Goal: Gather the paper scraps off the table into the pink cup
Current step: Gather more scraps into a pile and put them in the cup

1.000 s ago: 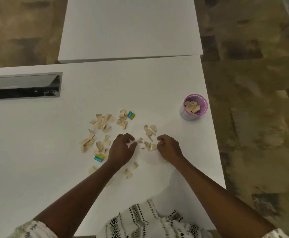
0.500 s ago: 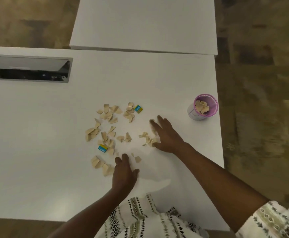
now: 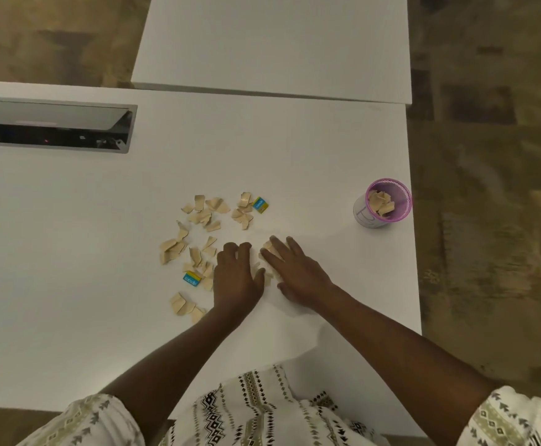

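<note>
Grey metal is framing the hatch that is sitting open at the far left of the white counter. Going to the right, the beige scraps are lying loose in the middle of the counter, spread in a rough ring. One blue piece is lying at the near side of this ring and another blue piece at its far side.

The left hand is lying palm down on the near right part of the ring, just beside the nearer blue piece. Its fingers are staying close together and bending a little at the tips. They are covering some scraps but, as far as I can see, are not gripping any.

Just beside it, the right hand is also lying palm down. Its fingers are straight and spread, pressing on a few scraps that are showing under them. A few more scraps are lying in the narrow gap between the two hands.

A second counter is lying along the far edge.

Well apart to the right, the pink cup is standing upright near the right edge of the counter, with several scraps already lying inside it. Beyond that edge, the brown patterned floor is showing.
</note>
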### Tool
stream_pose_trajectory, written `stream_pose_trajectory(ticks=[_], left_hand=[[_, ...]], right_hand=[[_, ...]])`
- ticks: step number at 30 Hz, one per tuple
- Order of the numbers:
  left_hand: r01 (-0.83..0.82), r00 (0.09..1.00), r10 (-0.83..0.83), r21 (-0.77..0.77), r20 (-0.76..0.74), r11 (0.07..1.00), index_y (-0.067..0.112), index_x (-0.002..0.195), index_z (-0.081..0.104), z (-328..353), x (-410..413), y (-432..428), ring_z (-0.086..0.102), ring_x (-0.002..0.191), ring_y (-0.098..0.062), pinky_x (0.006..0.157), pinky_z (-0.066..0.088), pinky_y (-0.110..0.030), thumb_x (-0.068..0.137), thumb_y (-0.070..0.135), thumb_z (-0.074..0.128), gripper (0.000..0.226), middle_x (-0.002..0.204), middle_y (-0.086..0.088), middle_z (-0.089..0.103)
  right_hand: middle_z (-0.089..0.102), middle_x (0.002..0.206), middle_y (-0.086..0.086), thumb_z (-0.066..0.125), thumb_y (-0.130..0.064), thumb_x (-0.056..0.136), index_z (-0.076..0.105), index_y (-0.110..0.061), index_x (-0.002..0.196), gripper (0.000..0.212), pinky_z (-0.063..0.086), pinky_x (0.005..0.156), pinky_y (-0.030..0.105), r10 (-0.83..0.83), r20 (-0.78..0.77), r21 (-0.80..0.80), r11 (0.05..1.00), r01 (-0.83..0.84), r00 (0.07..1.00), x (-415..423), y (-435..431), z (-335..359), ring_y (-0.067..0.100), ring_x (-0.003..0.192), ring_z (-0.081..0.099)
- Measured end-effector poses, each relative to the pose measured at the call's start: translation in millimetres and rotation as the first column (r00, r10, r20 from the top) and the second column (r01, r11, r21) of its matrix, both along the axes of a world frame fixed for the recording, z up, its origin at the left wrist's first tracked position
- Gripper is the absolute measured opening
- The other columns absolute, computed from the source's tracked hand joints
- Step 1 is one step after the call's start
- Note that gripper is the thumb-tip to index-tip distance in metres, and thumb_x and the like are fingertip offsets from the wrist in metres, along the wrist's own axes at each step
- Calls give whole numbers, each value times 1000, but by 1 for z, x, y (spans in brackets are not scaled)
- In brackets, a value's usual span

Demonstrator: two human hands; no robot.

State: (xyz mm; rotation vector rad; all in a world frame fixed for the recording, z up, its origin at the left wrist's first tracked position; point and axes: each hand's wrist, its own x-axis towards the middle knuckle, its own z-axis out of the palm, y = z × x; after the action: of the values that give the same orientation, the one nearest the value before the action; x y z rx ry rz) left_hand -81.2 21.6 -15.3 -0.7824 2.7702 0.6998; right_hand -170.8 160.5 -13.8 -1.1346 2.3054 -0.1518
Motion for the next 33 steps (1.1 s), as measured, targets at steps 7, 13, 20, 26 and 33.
stream_pose_trajectory(ticks=[7, 13, 20, 26, 33], left_hand=[[73, 975, -65, -28, 214, 997, 23, 157, 16, -9, 11, 5, 21, 148, -34, 113, 38, -45, 81, 61, 68, 99, 164, -11, 13], [106, 990, -108, 30, 94, 994, 20, 148, 39, -9, 5, 15, 41, 127, -30, 90, 54, -37, 95, 26, 59, 56, 143, -11, 39], [117, 991, -122, 85, 57, 990, 18, 120, 56, -5, -4, 15, 46, 105, -21, 82, 54, -38, 99, 23, 52, 23, 115, -3, 49], [48, 999, -48, 121, -3, 992, 12, 104, 66, -2, -18, 10, 51, 91, -22, 72, 45, -31, 98, 11, 51, 17, 101, -7, 57], [-204, 975, 219, 288, -20, 935, 8, 100, 71, 6, -30, 4, 54, 77, -20, 63, 37, -25, 93, 8, 58, 16, 91, -5, 60]], right_hand=[[6, 165, 0, 42, -7, 98, 17, -24, 154, 64, 51, 94, 45, -5, 2, 18, 1000, 5, 1000, 7, -9, -6, 33, 150, 8], [41, 144, 4, 39, -17, 101, 44, -14, 138, 37, 54, 74, 37, -31, -61, -80, 996, 26, 998, 10, -3, -3, 26, 121, 44], [52, 120, 6, 38, -13, 100, 55, -14, 123, 29, 36, 61, 30, -30, -95, -100, 995, 21, 995, 9, 4, -4, 25, 105, 49], [56, 104, 7, 45, -8, 96, 60, -13, 105, 18, 34, 60, 29, -173, -90, -171, 973, 157, 981, 3, 8, -8, 25, 91, 53], [69, 87, 4, 63, -5, 86, 73, -11, 87, 12, 49, 72, 27, -625, 274, -379, 628, 679, 731, -10, 16, 1, 18, 80, 63]])
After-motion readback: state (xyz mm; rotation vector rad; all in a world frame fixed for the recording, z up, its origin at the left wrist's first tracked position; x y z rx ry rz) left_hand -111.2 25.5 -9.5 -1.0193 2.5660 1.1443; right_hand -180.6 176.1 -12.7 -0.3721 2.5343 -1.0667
